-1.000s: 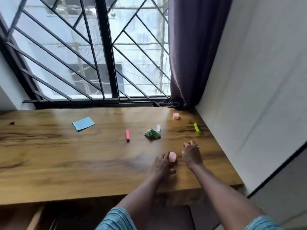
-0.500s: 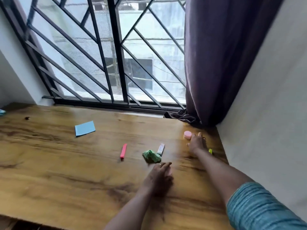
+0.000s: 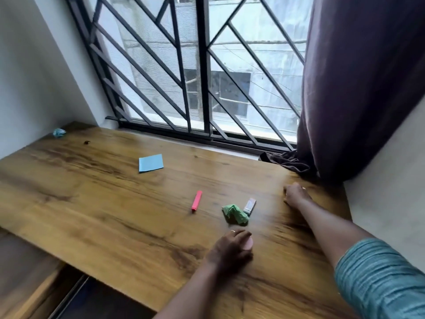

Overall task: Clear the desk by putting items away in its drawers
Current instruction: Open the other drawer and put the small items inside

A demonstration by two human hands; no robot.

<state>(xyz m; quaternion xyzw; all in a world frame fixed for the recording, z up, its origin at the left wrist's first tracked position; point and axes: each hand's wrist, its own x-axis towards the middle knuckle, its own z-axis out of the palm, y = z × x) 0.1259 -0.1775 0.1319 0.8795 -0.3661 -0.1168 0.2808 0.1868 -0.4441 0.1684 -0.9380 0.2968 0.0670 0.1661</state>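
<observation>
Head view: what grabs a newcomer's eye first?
Probably the bright bits scattered on the wooden desk: a blue paper square toward the back left, a pink marker mid-desk, and a crumpled green paper beside a small eraser-like block. Next, the two hands: the left hand wraps a small pink round object near the front, while the right hand reaches the back right corner by the purple curtain.

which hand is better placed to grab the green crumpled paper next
Left. The left hand lies just below the green crumpled paper, though it already holds a pink round object. The right hand is farther off, near the curtain.
</observation>
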